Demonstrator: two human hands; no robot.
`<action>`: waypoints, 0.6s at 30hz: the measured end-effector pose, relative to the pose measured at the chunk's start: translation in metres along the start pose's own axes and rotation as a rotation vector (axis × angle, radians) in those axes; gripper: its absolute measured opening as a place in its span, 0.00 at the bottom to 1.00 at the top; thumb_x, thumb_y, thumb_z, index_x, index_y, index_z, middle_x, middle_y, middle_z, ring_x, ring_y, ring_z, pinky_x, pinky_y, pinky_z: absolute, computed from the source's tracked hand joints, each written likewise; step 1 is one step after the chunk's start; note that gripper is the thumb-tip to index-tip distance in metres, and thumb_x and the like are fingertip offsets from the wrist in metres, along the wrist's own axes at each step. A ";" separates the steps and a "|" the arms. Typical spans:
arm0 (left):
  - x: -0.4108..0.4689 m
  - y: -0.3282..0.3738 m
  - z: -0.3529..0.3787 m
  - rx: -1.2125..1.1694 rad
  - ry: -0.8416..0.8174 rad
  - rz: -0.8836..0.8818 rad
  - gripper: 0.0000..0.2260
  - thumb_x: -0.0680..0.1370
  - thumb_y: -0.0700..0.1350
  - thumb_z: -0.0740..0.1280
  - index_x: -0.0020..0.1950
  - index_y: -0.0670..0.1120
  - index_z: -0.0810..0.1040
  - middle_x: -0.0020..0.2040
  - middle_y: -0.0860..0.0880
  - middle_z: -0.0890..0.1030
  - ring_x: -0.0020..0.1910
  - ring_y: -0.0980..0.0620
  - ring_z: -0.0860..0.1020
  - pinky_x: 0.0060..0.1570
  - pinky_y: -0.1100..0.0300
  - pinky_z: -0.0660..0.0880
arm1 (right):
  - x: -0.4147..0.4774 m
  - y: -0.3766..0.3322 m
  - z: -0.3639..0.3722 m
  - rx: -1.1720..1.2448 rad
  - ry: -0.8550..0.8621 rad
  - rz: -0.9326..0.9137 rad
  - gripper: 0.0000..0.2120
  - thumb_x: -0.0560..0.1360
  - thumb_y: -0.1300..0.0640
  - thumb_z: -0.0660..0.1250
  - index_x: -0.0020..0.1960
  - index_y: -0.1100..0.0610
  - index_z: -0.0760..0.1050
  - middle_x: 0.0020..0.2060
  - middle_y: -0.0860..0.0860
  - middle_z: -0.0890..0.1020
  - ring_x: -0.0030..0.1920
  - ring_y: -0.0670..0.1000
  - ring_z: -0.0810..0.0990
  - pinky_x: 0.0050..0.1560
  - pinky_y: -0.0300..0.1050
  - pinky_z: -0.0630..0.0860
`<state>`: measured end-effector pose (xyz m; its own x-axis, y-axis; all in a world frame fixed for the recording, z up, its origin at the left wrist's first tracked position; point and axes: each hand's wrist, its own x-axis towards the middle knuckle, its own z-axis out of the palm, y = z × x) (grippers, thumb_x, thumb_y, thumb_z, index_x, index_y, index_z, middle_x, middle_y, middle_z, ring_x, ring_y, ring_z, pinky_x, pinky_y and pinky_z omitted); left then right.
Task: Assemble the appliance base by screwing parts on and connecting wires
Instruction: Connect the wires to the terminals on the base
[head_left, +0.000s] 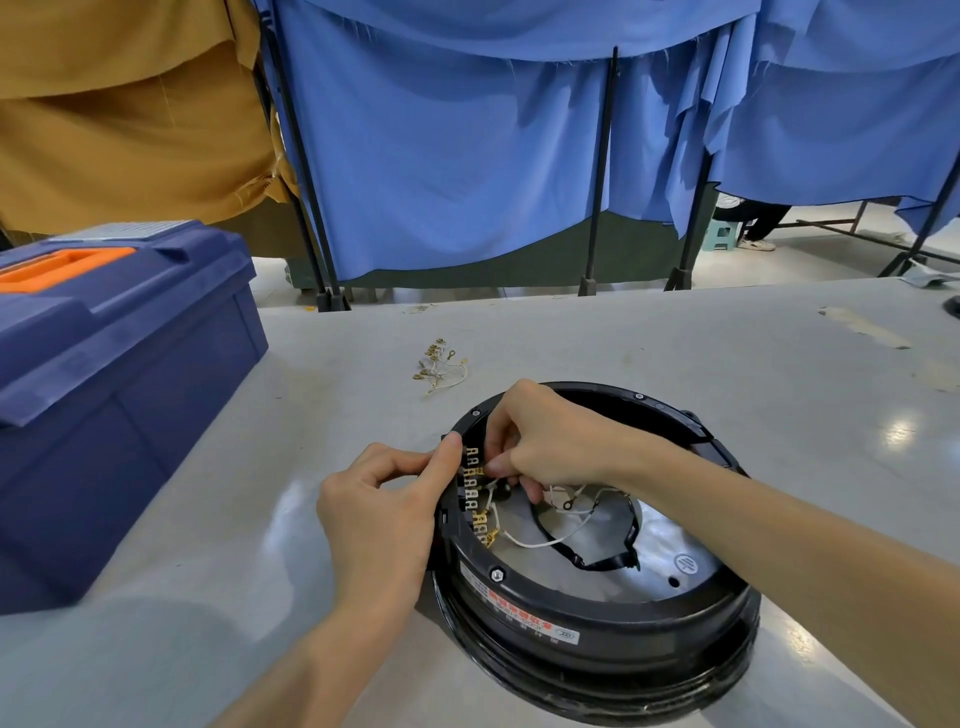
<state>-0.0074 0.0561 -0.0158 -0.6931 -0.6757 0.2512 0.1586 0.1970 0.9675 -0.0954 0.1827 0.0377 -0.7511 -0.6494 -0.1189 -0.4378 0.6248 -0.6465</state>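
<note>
Appliance base (597, 623) sits closest to us, open side up on the tabletop (208, 519). Our left hand (379, 509) grips its left rim, thumb on top beside the terminal strip (474, 491). Our right hand (550, 441) reaches inside, fingers (501, 462) pinching a brass connector (480, 472) at the strip. White wires (540, 540) loop loose across the base's metal floor. Spare wires (441, 366) with terminals lie on the tabletop just beyond; blue toolbox (114, 389) stands well off left.

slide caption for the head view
Left hand grips the round black appliance base while right hand pinches a white wire at its terminal strip.
</note>
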 end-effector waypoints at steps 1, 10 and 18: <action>0.000 0.000 0.000 0.004 0.001 0.009 0.09 0.67 0.50 0.79 0.29 0.51 0.83 0.32 0.53 0.82 0.33 0.55 0.79 0.39 0.53 0.75 | 0.000 0.000 0.001 0.003 0.001 0.005 0.08 0.76 0.65 0.68 0.38 0.61 0.77 0.22 0.54 0.77 0.23 0.49 0.73 0.26 0.32 0.69; -0.004 -0.003 0.001 -0.002 0.010 0.043 0.11 0.69 0.49 0.77 0.28 0.50 0.82 0.32 0.53 0.80 0.36 0.53 0.78 0.44 0.52 0.74 | 0.003 -0.009 0.003 0.145 -0.018 0.127 0.09 0.75 0.72 0.62 0.36 0.66 0.73 0.27 0.61 0.77 0.18 0.47 0.74 0.22 0.36 0.69; -0.004 -0.003 0.003 -0.004 0.014 0.054 0.13 0.71 0.48 0.76 0.27 0.48 0.81 0.31 0.53 0.79 0.36 0.51 0.78 0.45 0.49 0.74 | 0.008 -0.013 0.008 0.200 0.044 0.219 0.10 0.73 0.73 0.60 0.34 0.65 0.72 0.16 0.50 0.73 0.16 0.46 0.71 0.20 0.36 0.64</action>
<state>-0.0071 0.0599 -0.0202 -0.6734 -0.6740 0.3037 0.1985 0.2308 0.9525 -0.0920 0.1659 0.0396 -0.8396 -0.4865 -0.2417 -0.1605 0.6471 -0.7453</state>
